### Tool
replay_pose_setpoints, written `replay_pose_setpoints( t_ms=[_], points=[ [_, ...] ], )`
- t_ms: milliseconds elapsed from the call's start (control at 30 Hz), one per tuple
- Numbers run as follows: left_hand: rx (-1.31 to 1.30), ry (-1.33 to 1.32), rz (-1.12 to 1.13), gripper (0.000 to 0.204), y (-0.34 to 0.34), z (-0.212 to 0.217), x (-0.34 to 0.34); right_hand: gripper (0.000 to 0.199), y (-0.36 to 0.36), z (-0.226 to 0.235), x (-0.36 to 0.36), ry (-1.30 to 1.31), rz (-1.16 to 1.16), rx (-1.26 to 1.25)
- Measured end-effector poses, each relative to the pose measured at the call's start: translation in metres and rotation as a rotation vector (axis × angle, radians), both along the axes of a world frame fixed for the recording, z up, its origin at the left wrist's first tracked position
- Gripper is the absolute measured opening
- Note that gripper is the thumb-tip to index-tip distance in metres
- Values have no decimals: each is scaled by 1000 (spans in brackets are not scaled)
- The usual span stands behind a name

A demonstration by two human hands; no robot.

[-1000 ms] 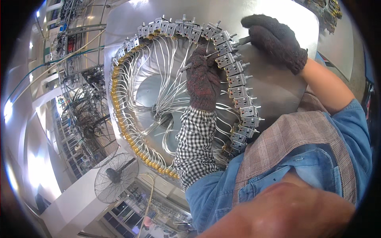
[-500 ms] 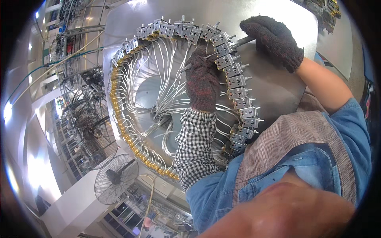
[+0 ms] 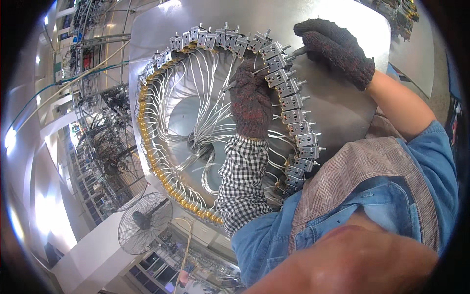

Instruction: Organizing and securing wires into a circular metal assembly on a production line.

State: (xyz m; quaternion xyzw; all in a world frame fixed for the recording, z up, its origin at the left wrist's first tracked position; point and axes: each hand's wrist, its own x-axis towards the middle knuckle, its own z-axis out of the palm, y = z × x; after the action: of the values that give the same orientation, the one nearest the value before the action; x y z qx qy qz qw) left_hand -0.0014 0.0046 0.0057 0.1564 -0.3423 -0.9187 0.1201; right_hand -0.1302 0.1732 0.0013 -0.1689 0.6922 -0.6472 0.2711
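Note:
My left hand [image 3: 250, 100], in a dark knitted glove, is closed inside the ring of small metal blocks [image 3: 293, 102]. A slim metal rod [image 3: 228, 87] sticks out of its fist, and its other end reaches the blocks at the upper right of the ring. Outside the ring my gloved right hand [image 3: 338, 53] is closed round a dark rod-shaped tool [image 3: 299, 51]. The tip of that tool meets the studded end of one block; the exact contact is too small to tell. White wires [image 3: 208, 105] run from the ring to its middle, some of them hidden behind my left arm.
The ring lies on a shiny metal table [image 3: 338, 117]. Brass-coloured fittings [image 3: 161, 177] line its left and lower edge. A fan [image 3: 143, 221] stands beyond the table at the lower left. More metal parts [image 3: 397, 17] lie at the upper right.
My right hand has moved slightly left, with the dark tool nearer the block. My left hand stays almost in place, still holding the slim rod.

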Motion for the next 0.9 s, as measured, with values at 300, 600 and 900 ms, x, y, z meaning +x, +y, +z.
replay_pose_setpoints(
  t_ms=[300,600,900],
  points=[
    [-39,-44,13,24,-5,-7,2,35,3,9,1,117,38,96],
    [-13,-60,22,24,0,-1,0,33,5,5,0,285,62,-75],
    [15,-33,-40,25,2,4,-1,32,4,11,5,243,82,42]
  ],
)
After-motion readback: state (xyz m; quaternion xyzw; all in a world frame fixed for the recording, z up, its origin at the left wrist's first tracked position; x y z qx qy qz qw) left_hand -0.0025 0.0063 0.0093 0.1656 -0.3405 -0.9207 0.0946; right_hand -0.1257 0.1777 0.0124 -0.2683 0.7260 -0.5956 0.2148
